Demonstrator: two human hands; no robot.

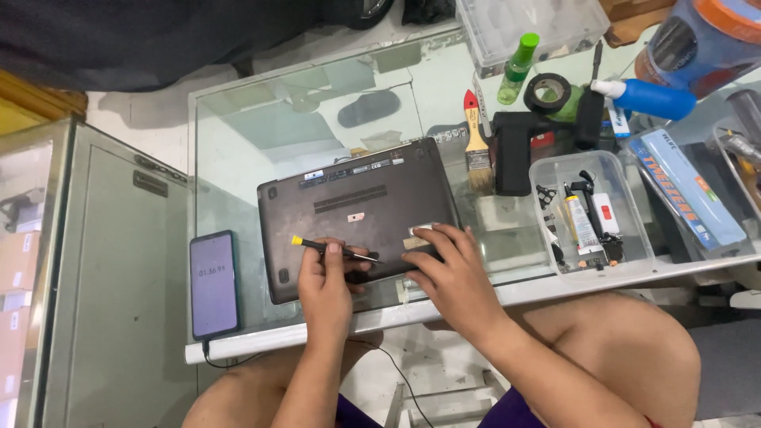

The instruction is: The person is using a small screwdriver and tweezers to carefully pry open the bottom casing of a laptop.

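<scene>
- The laptop (357,214) lies upside down on the glass desk (261,119), its dark underside facing up, set slightly askew and close to the desk's near edge.
- The left hand (326,279) is closed around a slim screwdriver (333,249) with a black shaft and a yellow cap; the tool lies nearly flat over the laptop's near edge, its tip pointing toward the right hand.
- The right hand (448,273) rests on the laptop's near right corner, fingers (428,242) spread and bent, pressing down on the shell; it grips nothing that I can make out.
- The two hands sit near each other but apart, with the screwdriver's tip between them.
- A phone (214,284) with a lit purple screen lies near the desk's near left corner, just beside the laptop, with a cable running off the near edge.
- A clear plastic tray (626,238) stands toward the near right edge, holding a tube and small dark parts.
- A paintbrush (477,147) with a red handle lies just beyond the laptop's far right corner.
- Toward the far right corner stand a green bottle (517,70), a roll of black tape (548,92) and a blue squeeze bottle (650,98).
- A blue box (686,186) lies at the right edge, beyond the tray.
</scene>
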